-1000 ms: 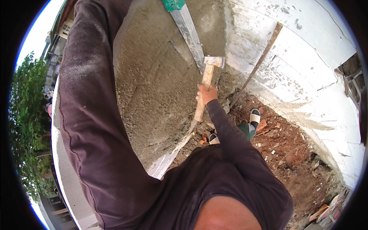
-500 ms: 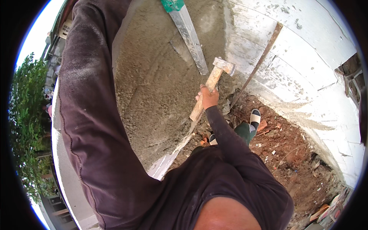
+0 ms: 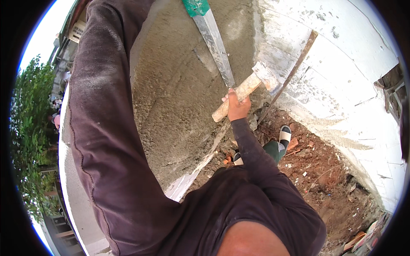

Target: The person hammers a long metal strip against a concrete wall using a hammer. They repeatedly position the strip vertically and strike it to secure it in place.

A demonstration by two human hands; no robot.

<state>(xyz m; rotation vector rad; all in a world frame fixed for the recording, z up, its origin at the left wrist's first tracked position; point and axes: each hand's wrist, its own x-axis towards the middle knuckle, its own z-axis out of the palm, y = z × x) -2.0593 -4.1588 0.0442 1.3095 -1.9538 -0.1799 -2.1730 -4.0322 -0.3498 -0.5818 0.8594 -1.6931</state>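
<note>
My right hand point(image 3: 238, 106) is closed round the wooden handle of a hammer point(image 3: 243, 91). The hammer's worn, pale-spattered metal head point(image 3: 267, 78) points up and right, in front of the foot of the white wall. Just past my fingers is the lower end of a long, flat grey metal strip point(image 3: 215, 47) with a green upper end point(image 3: 196, 7); it lies along a rough grey cement surface point(image 3: 179, 94). My left arm point(image 3: 102, 106), in a dark dusty sleeve, stretches up to the top edge, where the left hand is out of sight.
A white block wall point(image 3: 341, 72) curves along the right, with a thin brown rod point(image 3: 294, 72) leaning against it. My sandalled foot point(image 3: 285, 135) stands on reddish soil point(image 3: 324, 187) with brick bits and rubble. Green trees point(image 3: 34, 141) show beyond the pale wall edge point(image 3: 68, 170) on the left.
The hammer has tilted, its head swinging right and slightly down toward the brown rod. My right hand has shifted slightly right, still gripping the handle. My left arm stays nearly in place.
</note>
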